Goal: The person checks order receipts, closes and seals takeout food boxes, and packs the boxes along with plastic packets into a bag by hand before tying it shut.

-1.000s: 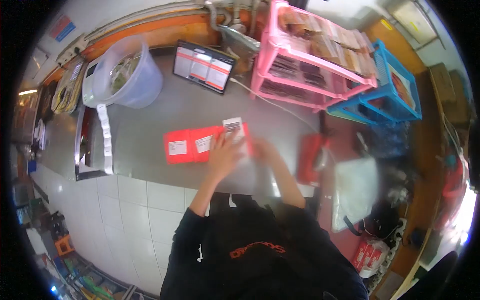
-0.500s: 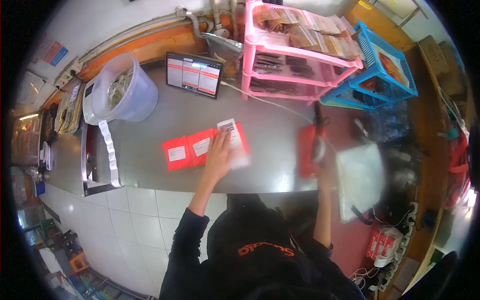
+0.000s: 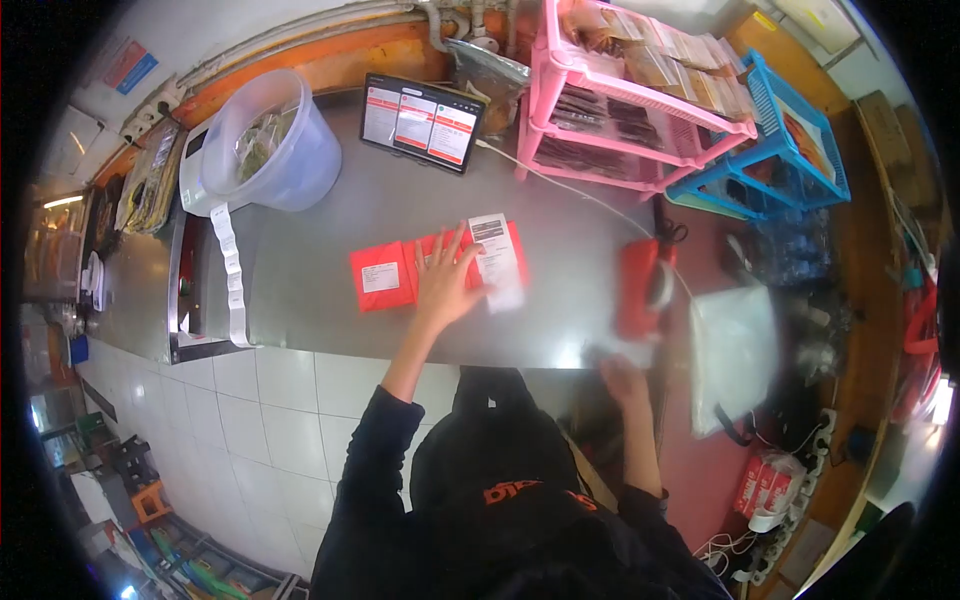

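My left hand (image 3: 447,285) lies with fingers spread over the middle of a row of red packets. The left red packet (image 3: 366,298) shows a white label. Along the right packet (image 3: 519,260) lies a long white printed paper slip (image 3: 497,262), its lower end extending past the packet; my left thumb is close to its edge. My right hand (image 3: 626,382) is at the front edge of the metal table (image 3: 400,338), smeared by motion. A small dark shape shows at its fingertips, too blurred to name. Behind it sits a blurred red object (image 3: 637,290) with a pale curved part.
A tablet (image 3: 420,122) stands at the back, its white cable (image 3: 560,185) crossing the table. Left are a translucent bucket (image 3: 310,150) and a curling label strip (image 3: 233,280). Right are pink shelves (image 3: 640,80), a blue rack (image 3: 800,130), black scissors handles (image 3: 676,232) and white plastic bags (image 3: 735,350).
My right hand has moved left and toward the table's front edge, away from the red object. My left fingers have spread and shifted off the slip. The whole view has shifted.
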A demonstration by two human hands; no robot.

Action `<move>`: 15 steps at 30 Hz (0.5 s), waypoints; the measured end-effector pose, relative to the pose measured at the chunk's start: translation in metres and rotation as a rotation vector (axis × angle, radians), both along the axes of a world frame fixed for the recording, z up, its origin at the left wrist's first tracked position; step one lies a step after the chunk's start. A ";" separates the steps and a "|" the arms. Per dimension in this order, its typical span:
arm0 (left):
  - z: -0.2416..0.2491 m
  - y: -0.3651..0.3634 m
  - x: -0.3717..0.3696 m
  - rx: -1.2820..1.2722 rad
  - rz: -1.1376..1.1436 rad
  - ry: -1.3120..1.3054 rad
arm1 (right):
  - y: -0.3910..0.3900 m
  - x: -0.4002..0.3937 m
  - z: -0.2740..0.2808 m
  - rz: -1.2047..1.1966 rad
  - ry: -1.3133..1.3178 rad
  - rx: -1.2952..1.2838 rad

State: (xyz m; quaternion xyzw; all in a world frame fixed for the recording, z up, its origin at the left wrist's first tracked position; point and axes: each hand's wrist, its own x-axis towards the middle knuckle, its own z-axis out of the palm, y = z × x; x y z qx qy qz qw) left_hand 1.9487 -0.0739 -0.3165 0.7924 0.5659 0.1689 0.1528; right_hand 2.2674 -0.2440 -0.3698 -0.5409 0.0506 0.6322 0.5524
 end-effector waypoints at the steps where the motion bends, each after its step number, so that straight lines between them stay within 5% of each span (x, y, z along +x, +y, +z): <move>1: -0.002 0.000 -0.002 0.004 0.007 -0.002 | 0.012 -0.015 -0.004 0.195 -0.038 0.004; 4: -0.008 -0.002 -0.001 0.038 0.079 -0.038 | 0.072 -0.073 0.029 0.724 -0.381 0.260; 8: -0.013 0.000 -0.001 -0.026 0.124 -0.114 | 0.174 -0.157 0.076 1.214 -1.289 0.394; 9: -0.016 0.001 -0.001 -0.021 0.145 -0.135 | 0.189 -0.168 0.073 1.216 -1.292 0.403; 11: -0.024 0.001 -0.003 0.010 0.146 -0.152 | 0.207 -0.184 0.064 1.332 -1.699 0.292; 15: -0.027 0.000 -0.003 0.032 0.187 -0.199 | 0.210 -0.179 0.055 1.256 -1.802 0.254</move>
